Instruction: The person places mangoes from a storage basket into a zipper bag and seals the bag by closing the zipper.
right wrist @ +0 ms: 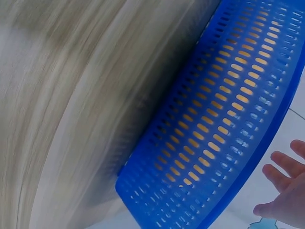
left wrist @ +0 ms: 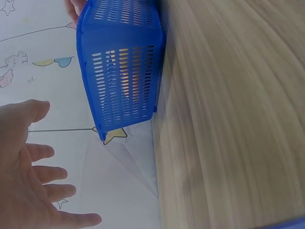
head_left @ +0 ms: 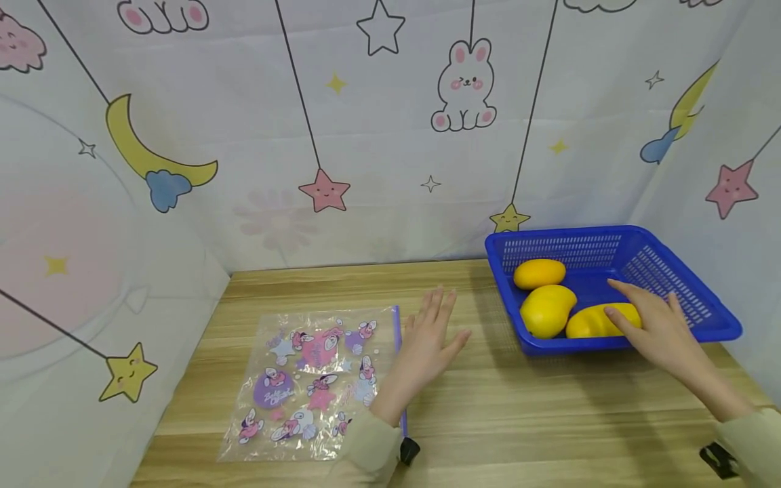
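Note:
A blue plastic basket (head_left: 720, 325) stands at the right of the table. Three smooth yellow fruits lie in its left and front part: an oval fruit (head_left: 539, 274) at the back, a rounder fruit (head_left: 548, 310) before it, and a long mango-like fruit (head_left: 601, 321) at the front. My right hand (head_left: 655, 333) hovers over the basket's front right, fingers loosely spread, thumb near the long fruit; contact is not clear. My left hand (head_left: 427, 339) is held over the table with straight fingers, holding nothing. Beside it lies a flat, clear printed zip bag (head_left: 317, 386) with a purple edge.
The wood-grain table (head_left: 464, 420) runs up to a white patterned cloth (head_left: 390, 135) at the back and both sides. The basket's raised rim and slotted wall (right wrist: 209, 124) stand close to my right hand.

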Tool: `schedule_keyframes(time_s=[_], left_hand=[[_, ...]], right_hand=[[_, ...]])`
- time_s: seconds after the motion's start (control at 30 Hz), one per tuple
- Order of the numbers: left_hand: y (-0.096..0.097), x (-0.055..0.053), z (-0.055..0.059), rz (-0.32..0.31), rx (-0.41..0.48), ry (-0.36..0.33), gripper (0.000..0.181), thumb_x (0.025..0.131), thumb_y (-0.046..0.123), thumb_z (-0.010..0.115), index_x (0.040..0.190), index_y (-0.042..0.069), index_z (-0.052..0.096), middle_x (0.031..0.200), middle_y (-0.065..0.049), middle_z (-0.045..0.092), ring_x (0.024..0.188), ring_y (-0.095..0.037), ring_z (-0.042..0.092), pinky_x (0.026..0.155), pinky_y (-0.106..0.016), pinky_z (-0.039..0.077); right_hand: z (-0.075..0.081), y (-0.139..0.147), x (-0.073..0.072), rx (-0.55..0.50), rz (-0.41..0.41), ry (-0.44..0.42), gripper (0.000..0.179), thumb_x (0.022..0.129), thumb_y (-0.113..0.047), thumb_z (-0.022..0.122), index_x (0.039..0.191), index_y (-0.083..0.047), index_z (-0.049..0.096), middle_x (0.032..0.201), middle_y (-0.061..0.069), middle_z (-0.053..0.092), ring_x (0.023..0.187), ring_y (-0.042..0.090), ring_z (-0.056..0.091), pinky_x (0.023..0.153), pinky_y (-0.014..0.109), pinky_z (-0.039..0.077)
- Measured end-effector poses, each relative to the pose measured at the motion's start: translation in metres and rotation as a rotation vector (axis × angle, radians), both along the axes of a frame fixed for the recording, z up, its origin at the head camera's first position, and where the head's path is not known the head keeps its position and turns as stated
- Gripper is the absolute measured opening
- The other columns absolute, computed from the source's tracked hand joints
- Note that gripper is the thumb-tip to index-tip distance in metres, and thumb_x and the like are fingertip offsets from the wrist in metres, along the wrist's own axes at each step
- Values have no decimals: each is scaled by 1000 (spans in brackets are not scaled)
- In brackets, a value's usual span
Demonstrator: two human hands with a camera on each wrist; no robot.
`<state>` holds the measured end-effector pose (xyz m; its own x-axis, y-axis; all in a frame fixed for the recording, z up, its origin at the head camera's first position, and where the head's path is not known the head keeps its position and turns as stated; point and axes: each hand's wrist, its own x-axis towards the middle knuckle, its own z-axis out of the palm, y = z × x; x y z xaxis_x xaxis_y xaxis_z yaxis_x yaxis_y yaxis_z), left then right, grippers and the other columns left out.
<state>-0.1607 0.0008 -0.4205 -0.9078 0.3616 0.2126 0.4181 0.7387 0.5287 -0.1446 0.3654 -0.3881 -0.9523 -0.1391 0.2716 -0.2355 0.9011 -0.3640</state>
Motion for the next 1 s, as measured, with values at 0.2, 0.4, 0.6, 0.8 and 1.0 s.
schedule_keyframes(time_s=[0.2, 0.4, 0.6, 0.8, 1.0], left_hand=[[7, -4, 4, -35, 3, -26, 70, 97, 47, 49, 155, 23, 17, 163, -4, 10, 151, -27, 9, 113, -67, 24], [16, -7, 9, -76, 1, -71, 73, 96, 51, 50, 155, 26, 14, 163, -1, 7, 152, -22, 7, 116, -63, 22], [26, -8, 12, -115, 1, -81, 78, 93, 52, 54, 155, 26, 14, 163, -3, 8, 152, -23, 7, 116, -62, 23], [35, -10, 13, -136, 1, -86, 78, 93, 54, 52, 155, 26, 14, 163, -2, 8, 152, -22, 7, 117, -60, 24], [43, -13, 12, -158, -26, -82, 79, 93, 55, 51, 155, 26, 13, 163, -3, 8, 152, -22, 7, 116, -59, 26]], right_hand=[[-3, 10, -7, 31, -7, -14, 52, 101, -31, 47, 144, -2, 38, 138, 35, 44, 124, 59, 35, 112, 70, -13], [-7, 23, -12, 18, -19, -31, 53, 102, -30, 46, 142, 2, 39, 136, 37, 43, 123, 60, 35, 111, 73, -9], [-9, 34, -15, -15, -25, -47, 51, 101, -27, 47, 139, 7, 40, 133, 40, 44, 121, 62, 35, 106, 78, -4], [-9, 45, -16, -8, -43, -51, 51, 102, -26, 45, 138, 9, 40, 132, 42, 43, 120, 63, 34, 106, 79, -3], [-11, 55, -17, 58, -67, -42, 50, 101, -27, 46, 139, 5, 41, 134, 40, 43, 120, 62, 34, 108, 77, -1]])
